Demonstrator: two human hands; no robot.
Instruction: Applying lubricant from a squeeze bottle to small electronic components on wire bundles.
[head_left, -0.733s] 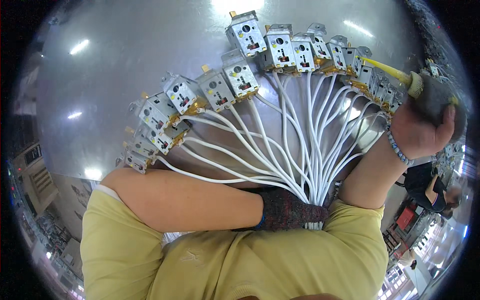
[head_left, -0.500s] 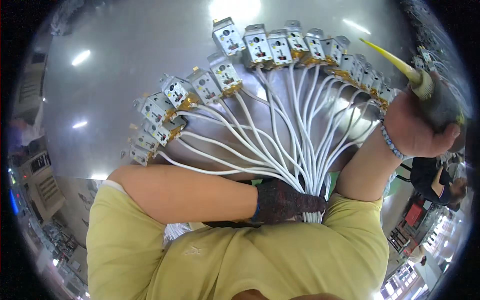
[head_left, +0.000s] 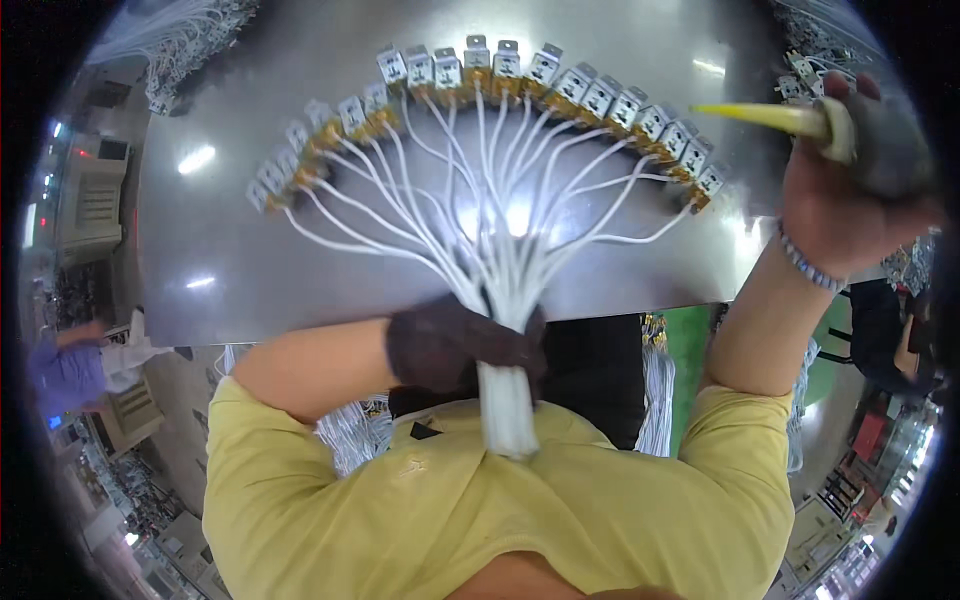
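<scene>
My left hand [head_left: 455, 345], in a dark glove, is closed around a bundle of white wires [head_left: 505, 400] at the near edge of a steel table [head_left: 250, 240]. The wires fan out over the table to a curved row of several small metal-and-white connectors [head_left: 500, 75]. My right hand [head_left: 845, 195] is raised at the right, gripping a dark tool with a yellow pointed tip [head_left: 760, 115] aimed left toward the right end of the row.
More wire bundles lie at the table's far left corner [head_left: 180, 40] and far right [head_left: 810, 60]. White cables hang below the table edge [head_left: 655, 390]. A person in purple [head_left: 65, 365] stands at the left, and another in dark clothes at the right [head_left: 885, 330].
The view has tilted, so the fan of connectors now lies centred and spread wider. My right hand with the yellow-tipped tool has turned its tip leftward toward the row's right end.
</scene>
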